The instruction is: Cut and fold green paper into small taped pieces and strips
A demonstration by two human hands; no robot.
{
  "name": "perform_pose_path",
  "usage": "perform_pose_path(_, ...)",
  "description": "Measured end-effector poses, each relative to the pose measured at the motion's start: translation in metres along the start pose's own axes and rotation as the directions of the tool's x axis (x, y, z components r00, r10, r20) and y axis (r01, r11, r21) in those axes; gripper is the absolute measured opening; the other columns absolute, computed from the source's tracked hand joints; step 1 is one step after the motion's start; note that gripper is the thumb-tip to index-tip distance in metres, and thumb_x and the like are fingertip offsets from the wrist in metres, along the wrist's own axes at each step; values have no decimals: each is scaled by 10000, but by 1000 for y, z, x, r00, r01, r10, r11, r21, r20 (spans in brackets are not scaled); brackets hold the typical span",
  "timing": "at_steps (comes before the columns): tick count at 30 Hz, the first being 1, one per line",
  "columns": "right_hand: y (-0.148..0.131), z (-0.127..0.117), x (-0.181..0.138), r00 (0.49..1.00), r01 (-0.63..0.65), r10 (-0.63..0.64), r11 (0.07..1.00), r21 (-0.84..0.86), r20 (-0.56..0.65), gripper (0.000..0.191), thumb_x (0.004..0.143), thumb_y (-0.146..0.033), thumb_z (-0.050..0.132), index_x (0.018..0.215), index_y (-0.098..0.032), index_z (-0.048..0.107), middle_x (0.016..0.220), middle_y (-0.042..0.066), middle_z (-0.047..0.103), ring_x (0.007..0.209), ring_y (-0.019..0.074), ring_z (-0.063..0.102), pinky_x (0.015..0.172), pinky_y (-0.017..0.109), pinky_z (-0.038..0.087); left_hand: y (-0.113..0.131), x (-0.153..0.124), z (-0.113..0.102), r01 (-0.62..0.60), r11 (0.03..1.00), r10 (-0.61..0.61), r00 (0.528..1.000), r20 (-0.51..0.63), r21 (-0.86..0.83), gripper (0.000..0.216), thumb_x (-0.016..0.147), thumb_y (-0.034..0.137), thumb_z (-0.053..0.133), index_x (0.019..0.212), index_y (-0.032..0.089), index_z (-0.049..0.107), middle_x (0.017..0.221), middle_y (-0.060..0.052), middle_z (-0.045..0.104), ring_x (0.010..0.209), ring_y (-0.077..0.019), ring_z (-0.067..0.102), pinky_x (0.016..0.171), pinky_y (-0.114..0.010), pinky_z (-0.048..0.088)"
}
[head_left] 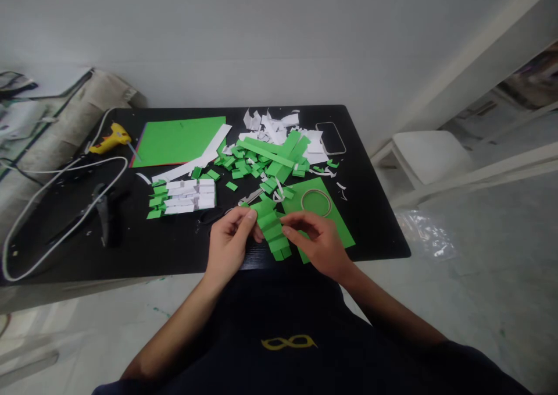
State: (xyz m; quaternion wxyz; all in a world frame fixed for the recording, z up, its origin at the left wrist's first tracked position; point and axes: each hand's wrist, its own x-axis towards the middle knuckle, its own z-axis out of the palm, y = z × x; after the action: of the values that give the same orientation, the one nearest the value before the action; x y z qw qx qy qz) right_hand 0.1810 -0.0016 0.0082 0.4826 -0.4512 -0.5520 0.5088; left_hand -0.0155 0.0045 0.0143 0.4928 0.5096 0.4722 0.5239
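Observation:
A green folded paper piece (271, 225), creased into rows with small flaps at its ends, is held above the table's front edge. My left hand (231, 241) grips its left side between thumb and fingers. At the right edge, the thumb and fingers of my right hand (320, 242) pinch the same piece. Left of my hands lies a block of white and green folded paper (189, 196). Just behind is a heap of green paper bits (244, 162) with green and white strips. A green sheet (335, 226) bearing a thin ring (316, 203) is partly covered by my right hand.
On the black table (143, 249), a yellow glue gun (112, 139) and looping white cable (61, 171) occupy the left. Stacked green sheets (174, 142) lie at the back. A phone-shaped object (332, 138) sits back right. Beyond the table stands a white stool (429, 153).

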Motion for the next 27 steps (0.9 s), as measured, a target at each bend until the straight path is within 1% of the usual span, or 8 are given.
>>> perform_pose_path(4, 0, 0, 0, 1000, -1, 1, 1000, -14, -8, 101, 887, -254, 792, 985, -275, 800, 978, 20, 814, 901, 198, 769, 852, 374, 643, -1, -1, 0, -33, 999, 33, 999, -5, 3, 279, 1010, 409, 695, 838, 191, 727, 630, 2, 706, 598, -137, 661, 638, -252, 538)
perform_pose_path(9, 1, -1, 1, 1000, -16, 16, 1000, -6, -7, 88, 883, -279, 802, 969, -265, 798, 960, 23, 809, 894, 202, 764, 853, 380, 639, -1, -3, 0, -59, 998, 59, 998, -8, -6, 217, 1004, 379, 708, 900, 191, 735, 661, 4, 720, 619, -131, 671, 638, -245, 531)
perform_pose_path(12, 1, -1, 2, 997, -77, 77, 996, 50, -3, 102, 872, -310, 826, 958, -267, 794, 958, 21, 801, 902, 201, 759, 862, 378, 640, -2, -3, 1, -45, 998, 45, 999, 6, -47, 186, 1000, 377, 713, 1000, 192, 734, 694, 3, 731, 639, -136, 685, 661, -255, 550)
perform_pose_path(16, 1, -2, 4, 982, -179, 186, 969, 173, -22, 187, 833, -346, 865, 984, -275, 781, 958, 17, 785, 928, 201, 747, 861, 371, 642, -6, -2, 3, -3, 992, 6, 1000, 24, -123, 307, 987, 424, 724, 1183, 196, 663, 761, -3, 744, 676, -151, 701, 714, -290, 587)
perform_pose_path(19, 4, -2, 6, 964, -228, 254, 941, 251, -79, 230, 807, -359, 883, 985, -263, 772, 937, 10, 758, 890, 187, 722, 842, 360, 639, -10, -3, 4, 36, 985, -24, 997, 76, -166, 293, 981, 406, 732, 1144, 204, 598, 847, -28, 762, 736, -158, 712, 735, -299, 600)
perform_pose_path(22, 6, -2, 9, 945, -239, 294, 920, 311, -142, 222, 782, -352, 900, 928, -256, 762, 893, -12, 715, 839, 161, 687, 776, 309, 629, -13, -7, 3, 15, 985, 12, 987, 159, -173, 204, 998, 298, 703, 1102, 222, 545, 917, -41, 765, 787, -152, 706, 767, -293, 592)
perform_pose_path(25, 9, -5, 12, 931, -241, 321, 900, 363, -177, 229, 743, -336, 928, 880, -252, 765, 877, -22, 697, 823, 142, 670, 719, 258, 615, -15, -10, -1, -39, 993, 70, 953, 294, -112, 137, 1022, 191, 627, 1141, 221, 565, 964, -46, 743, 825, -144, 696, 794, -285, 577)
perform_pose_path(27, 10, -6, 14, 923, -243, 334, 891, 383, -191, 244, 720, -337, 940, 869, -248, 769, 877, -18, 698, 814, 143, 672, 695, 252, 614, -15, -11, -3, -81, 996, 88, 928, 361, -35, 173, 1025, 149, 594, 1184, 219, 595, 991, -47, 730, 865, -146, 697, 810, -280, 572)
